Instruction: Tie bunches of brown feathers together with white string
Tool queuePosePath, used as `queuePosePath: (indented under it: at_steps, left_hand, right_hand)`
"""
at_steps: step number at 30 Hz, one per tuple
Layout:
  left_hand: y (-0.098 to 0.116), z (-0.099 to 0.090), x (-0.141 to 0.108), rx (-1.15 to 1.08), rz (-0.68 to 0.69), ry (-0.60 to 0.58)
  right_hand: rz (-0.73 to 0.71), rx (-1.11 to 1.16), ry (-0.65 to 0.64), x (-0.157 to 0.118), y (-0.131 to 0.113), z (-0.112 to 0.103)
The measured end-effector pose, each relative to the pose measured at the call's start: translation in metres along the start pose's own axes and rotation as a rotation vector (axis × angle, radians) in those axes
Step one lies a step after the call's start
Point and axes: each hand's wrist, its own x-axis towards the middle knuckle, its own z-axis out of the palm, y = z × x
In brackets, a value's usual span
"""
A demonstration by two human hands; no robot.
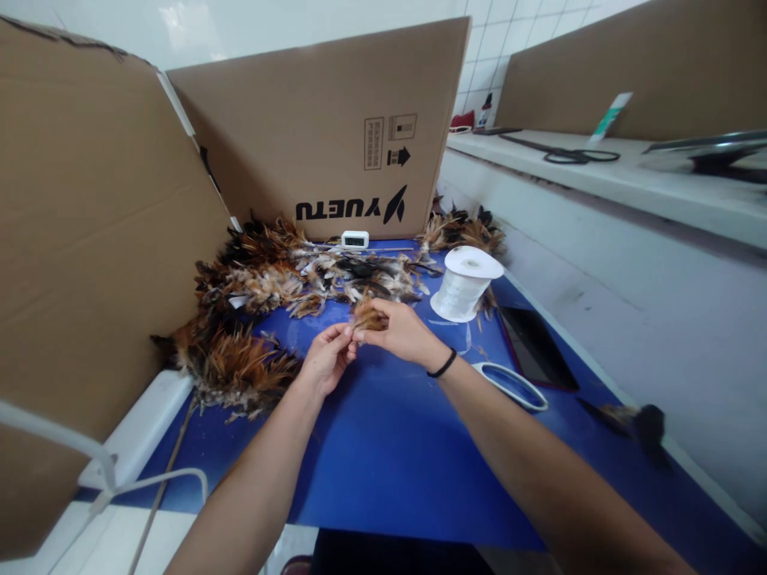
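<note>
Both hands meet over the middle of the blue table. A small bunch of brown feathers [370,318] is pinched by its lower ends between them. My left hand [331,355] closes thumb and finger on the quill end. On the other side, my right hand [403,329], with a black band at the wrist, is closed around the feathers. Just beyond lie loose feathers [371,275] in white, black and brown. To the right of my right hand stands a white spool of ribbon [466,283], a strip trailing from it. White-rimmed scissor handles or a ring [510,386] rest nearby.
Thick feather heaps [240,367] line the left side. A large cardboard sheet [323,136] walls the back, with a small digital clock [355,239] before it. A dark flat tablet-like object [536,349] lies right. Scissors [569,154] sit on the ledge. A white power strip [141,427] is left.
</note>
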Motion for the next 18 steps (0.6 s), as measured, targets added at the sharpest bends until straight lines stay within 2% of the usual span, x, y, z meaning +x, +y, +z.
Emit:
queuePosePath:
  at_steps: [5, 14, 18]
  left_hand:
    - [0.0, -0.001, 0.0, -0.048, -0.013, 0.002]
    - [-0.003, -0.006, 0.003, -0.144, -0.013, -0.005]
    - [-0.001, -0.006, 0.002, -0.165, -0.05, -0.007]
  right_hand:
    - [0.008, 0.157, -0.041, 0.001, -0.002, 0.0]
    - [0.039, 0.277, -0.102, -0.002, -0.013, -0.002]
    - [0.053, 0.267, -0.09, -0.003, -0.018, -0.008]
